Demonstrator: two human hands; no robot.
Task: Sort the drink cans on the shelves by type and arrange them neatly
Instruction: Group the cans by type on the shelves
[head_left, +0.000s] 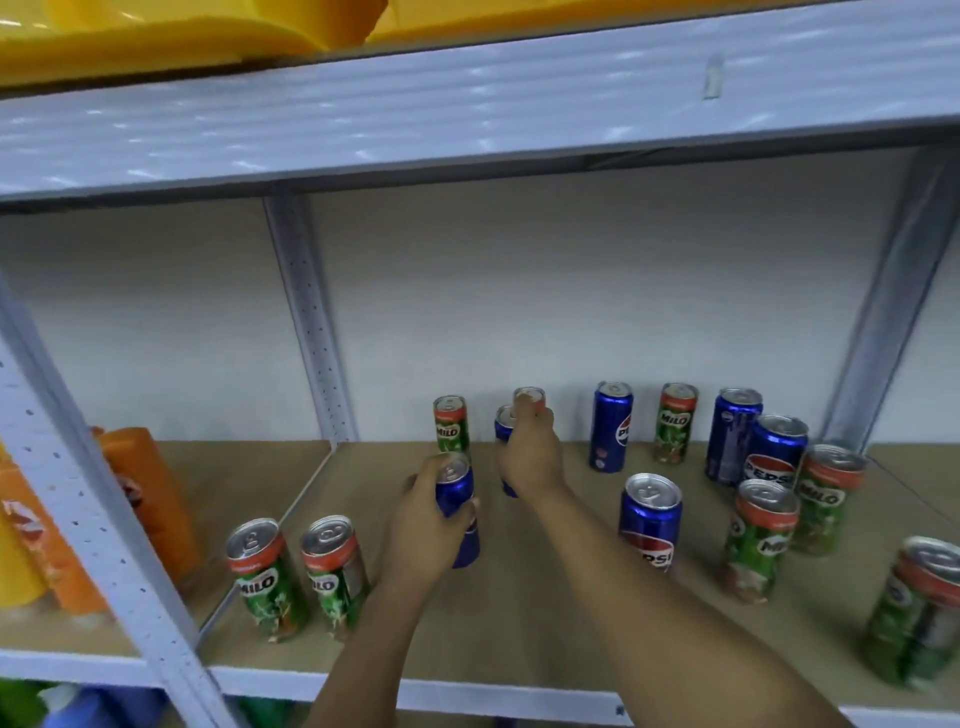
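Green Milo cans and blue Pepsi cans stand mixed on the brown shelf board (545, 613). My left hand (423, 525) grips a blue Pepsi can (460, 493) near the shelf's middle. My right hand (530, 457) reaches further back, its fingers round a Milo can (530, 399), with another blue Pepsi can (503, 423) mostly hidden behind the hand. A Milo can (451, 423) stands at the back left of my hands. Two Milo cans (265, 577) (335, 569) stand at the front left. More Pepsi cans (649, 519) (610, 426) and Milo cans (758, 538) are spread to the right.
A grey shelf beam (467, 109) runs overhead with yellow items above it. Grey perforated uprights (311, 322) divide the bays. Orange packets (150, 499) fill the left bay. A white wall backs the shelf. A Milo can (919, 613) stands at the front right edge.
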